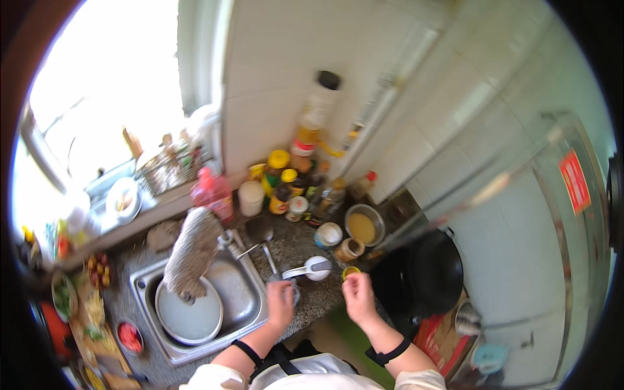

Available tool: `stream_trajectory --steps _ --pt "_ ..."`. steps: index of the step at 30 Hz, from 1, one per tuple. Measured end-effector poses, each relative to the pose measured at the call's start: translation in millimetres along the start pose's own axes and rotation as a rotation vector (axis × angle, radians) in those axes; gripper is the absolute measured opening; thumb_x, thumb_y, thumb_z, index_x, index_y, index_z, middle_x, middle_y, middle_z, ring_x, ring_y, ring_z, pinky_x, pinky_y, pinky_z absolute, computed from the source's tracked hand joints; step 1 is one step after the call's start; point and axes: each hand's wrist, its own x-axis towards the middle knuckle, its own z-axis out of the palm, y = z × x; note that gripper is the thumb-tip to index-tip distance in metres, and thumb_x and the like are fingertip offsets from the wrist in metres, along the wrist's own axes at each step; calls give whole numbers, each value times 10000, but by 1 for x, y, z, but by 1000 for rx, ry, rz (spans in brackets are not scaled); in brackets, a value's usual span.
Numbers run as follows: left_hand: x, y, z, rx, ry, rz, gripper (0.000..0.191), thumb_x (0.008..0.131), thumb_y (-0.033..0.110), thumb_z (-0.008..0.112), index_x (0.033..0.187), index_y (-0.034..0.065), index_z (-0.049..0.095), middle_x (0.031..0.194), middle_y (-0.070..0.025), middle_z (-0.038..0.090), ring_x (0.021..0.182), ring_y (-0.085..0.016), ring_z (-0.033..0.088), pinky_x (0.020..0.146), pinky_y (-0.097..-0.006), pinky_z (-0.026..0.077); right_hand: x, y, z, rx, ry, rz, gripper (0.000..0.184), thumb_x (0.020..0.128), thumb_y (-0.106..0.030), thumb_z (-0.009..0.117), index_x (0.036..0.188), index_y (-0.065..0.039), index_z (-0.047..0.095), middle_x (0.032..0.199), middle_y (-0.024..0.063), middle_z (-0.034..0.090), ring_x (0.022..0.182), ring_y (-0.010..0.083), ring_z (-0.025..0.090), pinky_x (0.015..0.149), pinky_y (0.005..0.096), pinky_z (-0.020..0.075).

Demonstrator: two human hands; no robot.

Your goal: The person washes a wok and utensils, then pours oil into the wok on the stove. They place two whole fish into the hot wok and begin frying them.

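Observation:
My left hand (280,300) is over the counter by the sink's right edge, fingers curled. It overlaps a crumpled grey cloth (295,293); whether it grips the cloth is unclear. Just beyond lies a white long-handled utensil (317,269). My right hand (360,295) is at the counter's front edge beside the wok, its fingertips closed on a round yellow lid (351,272). Past the lid, an uncapped glass jar (349,250) with brown contents stands near a white-lidded tub (329,235) and a metal bowl of yellowish liquid (363,225).
A black wok (434,273) sits at right behind a glass panel (516,234). The steel sink (246,287) holds a basin (190,317), with a grey towel (195,248) draped above. Sauce bottles (280,195) line the wall. At left are a cutting board (105,336) and a bowl of red pieces (129,337).

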Motion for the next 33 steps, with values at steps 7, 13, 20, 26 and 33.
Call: stream_trajectory --steps 7,13,20,26,33 --pt "72 -18 9 23 -529 -133 327 858 206 679 1093 9 568 919 -168 629 867 -275 605 766 -369 475 -110 -1 -16 67 -167 126 120 918 -158 601 914 -39 586 865 95 562 747 197 580 677 311 475" --pt "70 -25 22 -157 -532 -106 235 857 152 705 784 31 517 646 25 488 622 -70 414 538 -270 378 -168 20 -50 95 -89 258 158 932 -193 599 968 -40 606 878 74 570 770 166 577 703 290 480" --pt "57 71 42 -197 -583 -35 216 888 118 671 773 57 498 688 52 468 657 -47 393 553 -240 355 -216 42 -98 109 39 235 139 912 -182 615 938 -46 609 843 83 579 737 201 589 659 308 480" --pt "56 223 99 5 -646 302 203 880 161 688 868 9 554 708 -37 566 662 -101 485 593 -283 420 -252 47 -162 88 178 167 118 902 -156 619 921 -38 619 841 94 596 735 221 590 648 315 470" --pt "39 350 193 181 -828 503 284 851 260 713 1014 41 635 819 -112 671 760 -209 639 690 -348 502 -291 65 -218 139 341 212 108 889 -140 629 907 -33 627 818 101 599 708 233 596 636 328 474"
